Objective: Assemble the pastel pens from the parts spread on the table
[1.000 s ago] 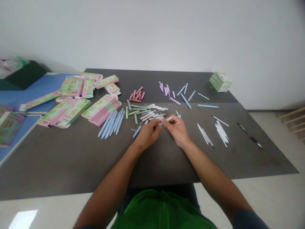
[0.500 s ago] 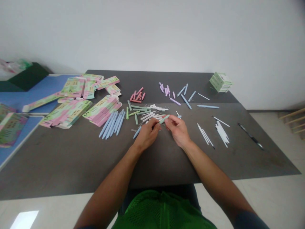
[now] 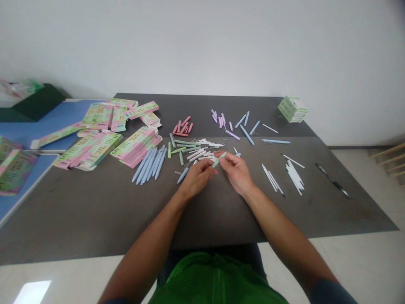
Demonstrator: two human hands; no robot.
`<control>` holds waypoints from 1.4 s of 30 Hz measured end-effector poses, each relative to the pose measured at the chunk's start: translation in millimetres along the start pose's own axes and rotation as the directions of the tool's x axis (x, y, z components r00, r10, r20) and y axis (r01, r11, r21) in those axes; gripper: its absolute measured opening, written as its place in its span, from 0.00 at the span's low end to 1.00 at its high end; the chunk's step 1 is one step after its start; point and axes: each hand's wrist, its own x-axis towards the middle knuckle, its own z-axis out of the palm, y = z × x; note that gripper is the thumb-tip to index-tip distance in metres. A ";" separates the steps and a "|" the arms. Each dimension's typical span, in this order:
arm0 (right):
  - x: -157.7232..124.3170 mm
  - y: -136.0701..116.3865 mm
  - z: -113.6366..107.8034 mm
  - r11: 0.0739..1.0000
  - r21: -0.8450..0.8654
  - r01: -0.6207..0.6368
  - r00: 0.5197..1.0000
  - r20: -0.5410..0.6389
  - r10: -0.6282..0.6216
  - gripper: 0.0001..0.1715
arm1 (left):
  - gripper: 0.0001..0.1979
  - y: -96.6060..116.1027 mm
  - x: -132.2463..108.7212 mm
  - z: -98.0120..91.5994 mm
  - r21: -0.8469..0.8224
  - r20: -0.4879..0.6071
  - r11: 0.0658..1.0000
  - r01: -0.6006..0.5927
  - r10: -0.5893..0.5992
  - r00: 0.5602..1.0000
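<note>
A light green pen barrel (image 3: pixel 218 160) is held between my two hands above the dark table. My left hand (image 3: pixel 199 174) pinches its lower left end. At the upper right end, the fingers of my right hand (image 3: pixel 234 169) close on it. Just beyond them lie white pen parts (image 3: pixel 207 148), partly hidden by my hands, and green pen parts (image 3: pixel 186 145). A blue pen piece (image 3: pixel 182 175) rests beside my left hand. Several assembled-looking blue pens (image 3: pixel 150 165) lie side by side farther left.
Flattened pink and green cartons (image 3: pixel 136 145) cover the left side. Red pen parts (image 3: pixel 183 126), purple ones (image 3: pixel 223 120) and blue ones (image 3: pixel 247 134) lie at the back. White refills (image 3: pixel 295 177) and a black pen (image 3: pixel 333 180) are at right. A green box stack (image 3: pixel 292 109) stands at the back right.
The green barrel has shifted very slightly up and right in my fingers, and the fingers of my left hand have moved a little. Everything on the table stays in place.
</note>
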 end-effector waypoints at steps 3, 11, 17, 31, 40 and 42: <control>2.5 3.8 -1.0 0.999 0.044 0.011 0.998 -0.067 -0.008 0.19 | 0.08 0.7 -0.9 3.1 -0.026 -0.002 1.000 0.013 -0.013 1.000; -0.7 -1.9 -1.9 0.999 0.042 0.030 0.999 0.044 -0.032 0.18 | 0.08 5.7 -0.7 5.6 -0.183 0.014 0.981 0.058 -0.056 0.998; 0.7 0.5 -1.4 0.997 0.083 -0.004 1.000 -0.026 0.006 0.18 | 0.08 2.0 -0.2 9.6 -0.237 0.038 0.969 0.067 -0.060 0.997; 0.4 -2.3 -3.4 0.988 0.148 -0.036 0.998 0.053 0.028 0.21 | 0.14 2.1 0.4 10.4 -0.358 0.057 0.930 0.089 -0.073 0.996; 1.9 -1.9 -4.8 0.989 0.135 -0.061 0.998 0.001 0.061 0.17 | 0.21 7.4 -1.9 7.7 -0.400 0.094 0.887 0.232 -0.212 0.973; 0.8 -4.7 -4.7 0.988 0.143 -0.062 0.997 0.047 0.056 0.19 | 0.21 8.0 -2.7 7.5 -0.427 0.099 0.866 0.259 -0.240 0.966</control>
